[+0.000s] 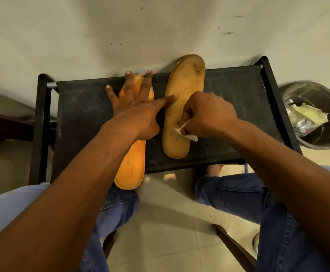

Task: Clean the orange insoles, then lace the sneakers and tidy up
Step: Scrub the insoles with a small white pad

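Head camera looks steeply down, close over the black rack (228, 114); single view — wide-angle.

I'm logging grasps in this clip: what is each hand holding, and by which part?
The right hand pinches a white wipe by its upper end. The left hand holds nothing; its straight fingers press both insoles.

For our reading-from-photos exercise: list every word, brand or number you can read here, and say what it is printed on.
"WEA": on the left insole, near its heel; the letters run on under the left hand's forearm, so the rest is hidden.
Fainter small print beside it: too blurred to read.
Right insole: no readable text.
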